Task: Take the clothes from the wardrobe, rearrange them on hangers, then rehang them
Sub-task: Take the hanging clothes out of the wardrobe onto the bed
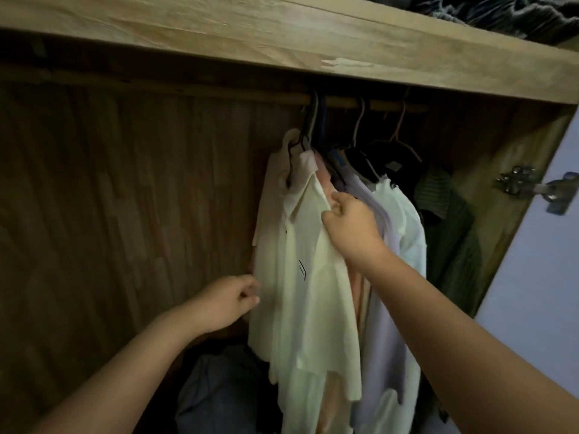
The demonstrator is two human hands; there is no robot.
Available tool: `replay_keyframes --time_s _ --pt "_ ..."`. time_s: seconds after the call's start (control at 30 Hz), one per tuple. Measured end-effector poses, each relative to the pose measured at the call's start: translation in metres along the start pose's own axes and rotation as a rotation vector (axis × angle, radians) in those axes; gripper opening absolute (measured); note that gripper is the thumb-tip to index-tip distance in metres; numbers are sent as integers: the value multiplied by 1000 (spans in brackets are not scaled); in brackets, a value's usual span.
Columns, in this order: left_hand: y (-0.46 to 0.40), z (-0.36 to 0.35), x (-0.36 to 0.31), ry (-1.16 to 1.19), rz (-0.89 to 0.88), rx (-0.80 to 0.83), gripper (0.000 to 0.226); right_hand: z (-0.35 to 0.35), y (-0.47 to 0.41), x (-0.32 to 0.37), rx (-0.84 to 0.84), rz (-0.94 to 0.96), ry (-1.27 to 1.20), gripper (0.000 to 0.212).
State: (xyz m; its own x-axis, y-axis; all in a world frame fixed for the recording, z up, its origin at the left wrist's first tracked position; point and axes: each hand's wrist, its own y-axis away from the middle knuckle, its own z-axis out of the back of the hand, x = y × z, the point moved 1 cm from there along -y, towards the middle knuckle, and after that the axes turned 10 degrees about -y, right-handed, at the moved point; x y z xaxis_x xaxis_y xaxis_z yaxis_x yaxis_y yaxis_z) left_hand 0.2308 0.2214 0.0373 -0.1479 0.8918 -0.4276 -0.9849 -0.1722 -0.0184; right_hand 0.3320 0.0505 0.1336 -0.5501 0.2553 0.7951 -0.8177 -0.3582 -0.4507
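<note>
Your right hand [351,227] pinches the cream shirt [310,277] by its shoulder; your left hand [230,300] pinches its side edge.

dim, light from right | deep shadow left | soft blur | wide-angle edge bend

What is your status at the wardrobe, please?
Right hand pinches cream collared shirt at shoulder. Left hand curled at its hem. Shirt on wooden rail; lilac garment crowds behind.

I see a cream collared shirt [300,245] on a black hanger [296,151], hanging leftmost on the wooden rail [385,105], touching lilac, white and dark garments [391,220] bunched alongside.
</note>
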Motion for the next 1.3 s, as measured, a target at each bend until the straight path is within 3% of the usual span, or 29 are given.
replay_keyframes --time_s 0.1,0.2,0.3,0.4,0.57,0.7,0.97,1.13,1.3 --pt "-10 16 3 110 -49 -93 39 -20 -20 11 111 -182 -236 9" --pt "-18 28 0 151 -117 -198 44 -39 -38 20 166 -285 -367 23" --pt "-26 41 -4 167 -175 -269 49 -49 -54 26 90 -294 -467 43" --pt "-31 56 -11 182 -229 -322 51 -46 -64 39 81 -284 -824 48" --pt "-27 75 -30 185 -280 -496 49 -26 -64 50 1 -289 -1078 39" --pt "-16 80 -43 215 -348 -642 32 -7 -35 36 114 -259 -1032 44" --pt "-16 74 -69 206 -237 -828 22 60 41 4 369 -277 -773 54" --pt "-24 57 -91 0 -34 -790 38 130 98 -13 435 -340 -683 46" --pt "-15 20 -134 -243 -179 -688 39 199 159 -27 435 -367 -620 46"
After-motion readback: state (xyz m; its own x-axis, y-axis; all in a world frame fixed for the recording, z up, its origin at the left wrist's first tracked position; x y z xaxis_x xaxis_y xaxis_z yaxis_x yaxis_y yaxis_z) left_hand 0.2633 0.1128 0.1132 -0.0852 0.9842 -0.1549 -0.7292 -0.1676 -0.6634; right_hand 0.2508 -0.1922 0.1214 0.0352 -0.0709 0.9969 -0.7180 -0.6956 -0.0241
